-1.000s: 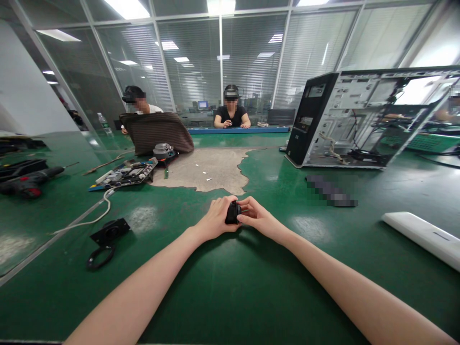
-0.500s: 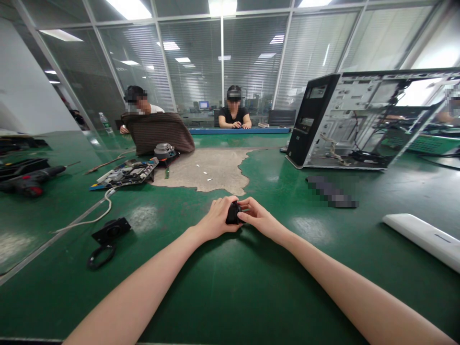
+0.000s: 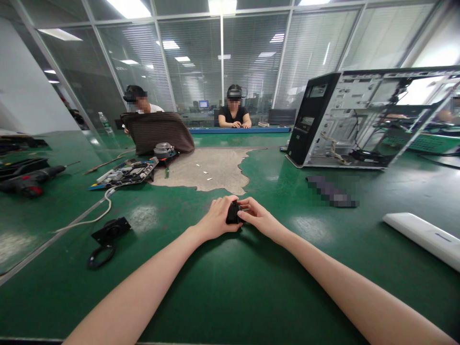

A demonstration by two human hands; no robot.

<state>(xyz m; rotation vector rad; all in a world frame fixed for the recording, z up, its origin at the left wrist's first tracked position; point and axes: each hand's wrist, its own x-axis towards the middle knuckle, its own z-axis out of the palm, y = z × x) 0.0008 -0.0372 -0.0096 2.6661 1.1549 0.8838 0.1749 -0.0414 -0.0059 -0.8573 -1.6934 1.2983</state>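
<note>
Between my hands is a small black object (image 3: 233,213), blocky in shape; my fingers cover much of it, and I cannot make out its kind. My left hand (image 3: 218,218) wraps round its left side, thumb and fingers closed on it. On its right side, my right hand (image 3: 257,214) grips it with bent fingers and thumb. Both hands are just above or on the green table (image 3: 230,287). To the left lies a black box-like part with a round front (image 3: 112,231), beside a black ring-shaped loop (image 3: 101,257).
Left of my hands lie a circuit board (image 3: 125,173), a pale cable (image 3: 108,206) and a cordless drill (image 3: 32,181). An opened computer case (image 3: 323,124) stands at the right, near a white elongated object (image 3: 424,237). Two people sit across the table, one behind a brown cloth-like cover (image 3: 158,132).
</note>
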